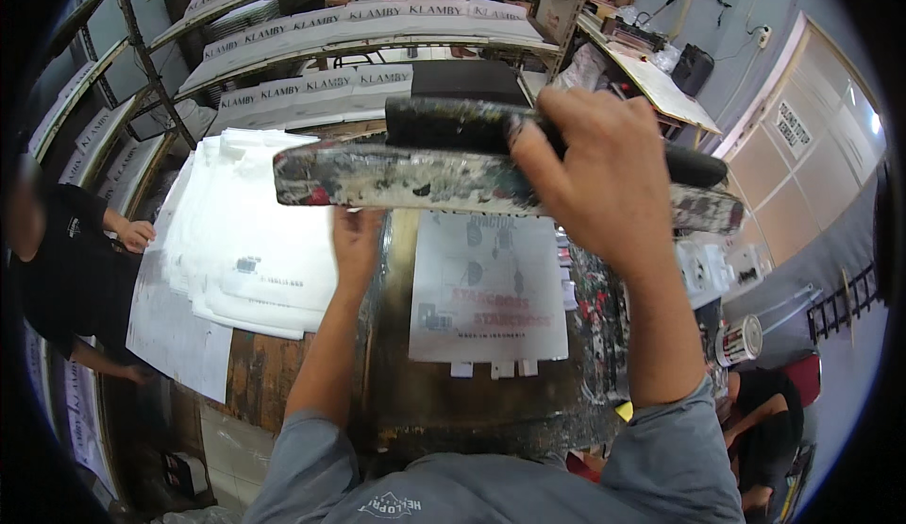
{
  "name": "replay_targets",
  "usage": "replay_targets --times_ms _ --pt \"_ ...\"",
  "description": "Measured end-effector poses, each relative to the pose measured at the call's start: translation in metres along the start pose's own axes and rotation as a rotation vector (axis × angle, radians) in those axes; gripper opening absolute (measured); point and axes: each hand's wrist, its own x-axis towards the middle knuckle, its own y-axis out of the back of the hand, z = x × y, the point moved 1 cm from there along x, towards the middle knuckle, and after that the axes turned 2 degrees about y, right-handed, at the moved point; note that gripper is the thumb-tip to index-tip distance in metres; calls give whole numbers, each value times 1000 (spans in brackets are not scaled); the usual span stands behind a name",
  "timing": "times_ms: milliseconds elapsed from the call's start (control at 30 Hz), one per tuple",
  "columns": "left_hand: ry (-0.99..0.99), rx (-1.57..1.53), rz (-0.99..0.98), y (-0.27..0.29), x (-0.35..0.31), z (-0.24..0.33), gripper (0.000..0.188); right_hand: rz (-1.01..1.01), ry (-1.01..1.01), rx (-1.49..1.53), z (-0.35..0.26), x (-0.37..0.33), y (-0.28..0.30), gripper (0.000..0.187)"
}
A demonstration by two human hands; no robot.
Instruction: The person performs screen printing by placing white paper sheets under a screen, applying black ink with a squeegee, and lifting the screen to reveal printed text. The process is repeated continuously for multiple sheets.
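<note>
My right hand (604, 170) is closed around a long paint-spattered screen frame (434, 177) and the black squeegee bar (453, 126) lying along its far side. The frame is raised level across the view, above the table. Below its left part is my left hand (355, 245), with its fingertips hidden behind the frame, so I cannot tell whether they hold anything. Under the frame, a printed white sheet (491, 278) with grey and red marks lies on the dark printing board (406, 392). Small white tabs (505, 369) stick out at its near edge. Left of my left hand lies a stack of white sheets (255, 241).
Racks (368, 47) of printed sheets fill the back and left. A person in black (66, 260) stands at the left; another person (763, 420) is low at the right. A paint can (739, 341) and clear plastic containers (703, 269) stand right of the board.
</note>
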Motion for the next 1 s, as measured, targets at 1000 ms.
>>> replay_targets --times_ms 1000 --pt "-432 894 -350 -55 104 -163 30 1 -12 81 26 49 1 51"
